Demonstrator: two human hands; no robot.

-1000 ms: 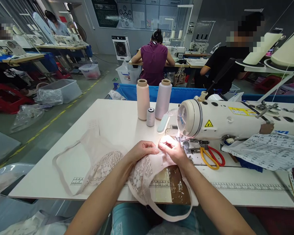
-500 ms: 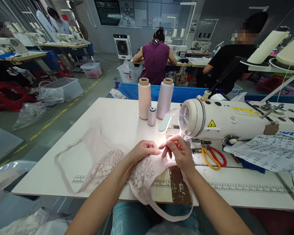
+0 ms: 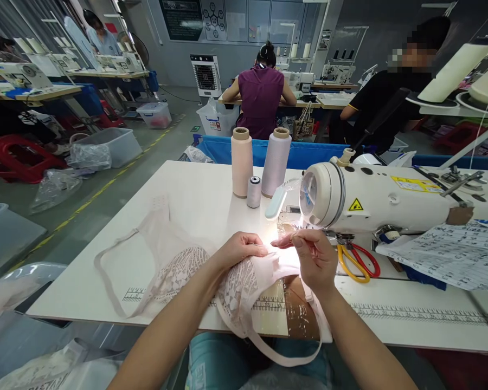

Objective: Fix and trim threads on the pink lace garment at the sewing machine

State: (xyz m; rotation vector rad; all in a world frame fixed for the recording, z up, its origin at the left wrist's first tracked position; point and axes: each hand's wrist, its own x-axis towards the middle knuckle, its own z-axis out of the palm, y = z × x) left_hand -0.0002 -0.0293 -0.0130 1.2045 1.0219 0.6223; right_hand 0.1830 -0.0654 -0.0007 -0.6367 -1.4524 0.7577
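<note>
While left hand pins garment, right hand hovers pinched.

Both my forearms reach up from the bottom of the frame toward its centre. My left hand lies palm down, fingers curled under. My right hand is raised just beside it, thumb and forefinger pinched together.

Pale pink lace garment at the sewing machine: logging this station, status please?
Left hand pressing pale pink lace garment flat. Right hand pinched, raised beside white sewing machine. Red-and-yellow scissors lie right of it.
</note>
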